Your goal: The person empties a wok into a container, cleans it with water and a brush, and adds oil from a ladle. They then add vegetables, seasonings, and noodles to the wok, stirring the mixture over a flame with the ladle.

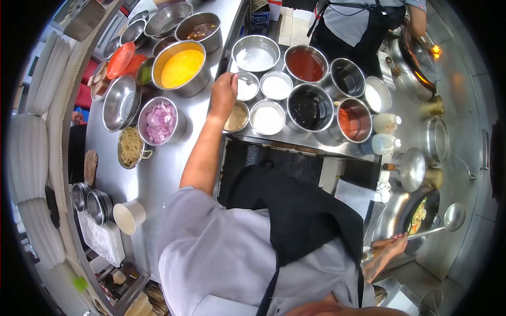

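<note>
My left hand [225, 89] reaches to a small metal bowl of white powder [246, 87]. Its fingers are pinched together at the rim; whatever they hold, if anything, is too small to make out. My right hand [392, 246] is closed around the handle of a ladle [454, 217], whose bowl end is held out past the wok. Beneath the ladle's shaft, the dark wok [433, 210] on the stove holds cooked food with yellow, green and orange pieces [418, 216].
Around the powder stand a pot of dark liquid [310, 107], red sauce [305, 64] and squeeze bottles [386, 123]. On the left counter are yellow liquid [182, 68], sliced onions [159, 122] and noodles [132, 147]. A co-worker [350, 26] stands by another wok [416, 55] near a flame [436, 51].
</note>
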Action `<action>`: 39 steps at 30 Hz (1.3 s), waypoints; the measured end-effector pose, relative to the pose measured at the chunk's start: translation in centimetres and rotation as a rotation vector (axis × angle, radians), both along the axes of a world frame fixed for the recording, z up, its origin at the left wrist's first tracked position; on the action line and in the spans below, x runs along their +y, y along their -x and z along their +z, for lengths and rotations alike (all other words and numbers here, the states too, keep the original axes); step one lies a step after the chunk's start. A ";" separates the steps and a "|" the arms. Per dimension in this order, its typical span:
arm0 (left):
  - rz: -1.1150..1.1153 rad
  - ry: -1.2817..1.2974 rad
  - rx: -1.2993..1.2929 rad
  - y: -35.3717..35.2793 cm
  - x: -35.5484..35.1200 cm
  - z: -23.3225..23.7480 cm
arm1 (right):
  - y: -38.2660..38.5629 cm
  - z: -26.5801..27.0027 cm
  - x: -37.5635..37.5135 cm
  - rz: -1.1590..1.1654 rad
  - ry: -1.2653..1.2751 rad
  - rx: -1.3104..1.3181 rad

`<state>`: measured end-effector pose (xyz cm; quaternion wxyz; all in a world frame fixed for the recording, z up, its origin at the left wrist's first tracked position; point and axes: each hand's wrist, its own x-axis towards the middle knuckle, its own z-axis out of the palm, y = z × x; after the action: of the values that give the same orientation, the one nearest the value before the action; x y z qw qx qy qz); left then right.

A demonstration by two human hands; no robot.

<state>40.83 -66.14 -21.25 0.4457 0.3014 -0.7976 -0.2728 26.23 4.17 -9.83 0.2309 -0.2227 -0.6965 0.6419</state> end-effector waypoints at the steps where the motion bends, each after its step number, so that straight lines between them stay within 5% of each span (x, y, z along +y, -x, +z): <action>1: -0.002 -0.023 0.016 0.1 0.0 0.1 | 0.4 -0.4 0.8 0.018 0.020 -0.001; 22: 0.035 0.100 -0.059 0.6 0.3 0.1 | 0.0 -0.2 -1.0 0.130 -0.053 0.017; 33: 0.017 -0.127 -0.005 -0.8 1.0 1.0 | -0.4 0.0 -7.8 0.268 -0.026 -0.215; 39: 0.075 -0.418 0.132 -2.3 -2.0 -4.3 | -0.9 -1.1 -12.9 0.588 0.097 -0.334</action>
<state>43.15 -68.11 -25.54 0.4348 0.3983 -0.6808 -0.4345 27.16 -8.75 -10.89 -0.0920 -0.1254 -0.7277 0.6680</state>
